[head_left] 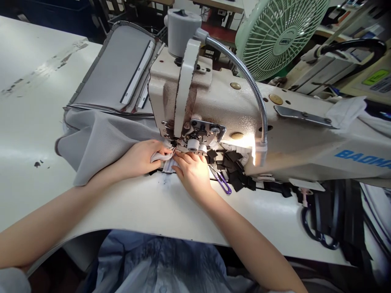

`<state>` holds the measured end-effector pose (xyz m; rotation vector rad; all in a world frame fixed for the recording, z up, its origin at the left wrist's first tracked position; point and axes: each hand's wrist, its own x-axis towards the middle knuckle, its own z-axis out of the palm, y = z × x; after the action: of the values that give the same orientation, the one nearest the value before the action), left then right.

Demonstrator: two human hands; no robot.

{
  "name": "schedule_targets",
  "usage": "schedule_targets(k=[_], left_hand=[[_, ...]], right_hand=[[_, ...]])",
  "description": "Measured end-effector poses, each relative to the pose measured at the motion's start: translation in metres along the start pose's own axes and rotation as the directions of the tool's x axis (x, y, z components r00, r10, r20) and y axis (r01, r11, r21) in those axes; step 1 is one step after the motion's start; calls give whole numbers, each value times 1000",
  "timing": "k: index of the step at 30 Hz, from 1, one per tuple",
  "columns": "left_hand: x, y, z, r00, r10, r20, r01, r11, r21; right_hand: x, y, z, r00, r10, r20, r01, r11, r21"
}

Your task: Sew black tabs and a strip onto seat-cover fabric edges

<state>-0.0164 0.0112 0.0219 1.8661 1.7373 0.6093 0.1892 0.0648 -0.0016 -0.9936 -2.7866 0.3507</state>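
A sewing machine [214, 101] stands on the white table, its needle area right at my fingertips. My left hand [142, 156] is closed on a fold of grey fabric [100, 138] just left of the needle. The rest of that fabric drapes over my left forearm and spreads out to the left. My right hand [192, 167] lies with its fingers stretched flat on a light strip of material [169, 166] in front of the presser foot. The machine head hides the exact spot under the needle.
Purple thread snips [224, 183] and a pile of black fabric pieces [235, 167] lie right of my right hand. A lit lamp [259, 152] hangs on a bendy neck. Behind stands a green fan [281, 38]. Black straps [339, 219] and dark-handled scissors [320, 238] hang at the right edge.
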Motion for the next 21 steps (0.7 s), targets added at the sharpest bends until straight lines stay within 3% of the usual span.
schedule_targets(k=[6, 12, 16, 21], left_hand=[[-3, 1, 2, 986, 146, 83, -165, 938, 305], [-4, 12, 4, 960, 221, 169, -278, 784, 554], [-6, 9, 8, 949, 280, 145, -311, 757, 574], [-6, 3, 9, 950, 289, 117, -304, 770, 561]], right_hand=[[0, -2, -2, 1000, -1, 13, 2, 1000, -22], [-2, -2, 0, 1000, -2, 3, 2, 1000, -19], [-11, 1, -2, 995, 64, -81, -68, 997, -43], [-16, 4, -2, 989, 132, -71, -130, 991, 33]])
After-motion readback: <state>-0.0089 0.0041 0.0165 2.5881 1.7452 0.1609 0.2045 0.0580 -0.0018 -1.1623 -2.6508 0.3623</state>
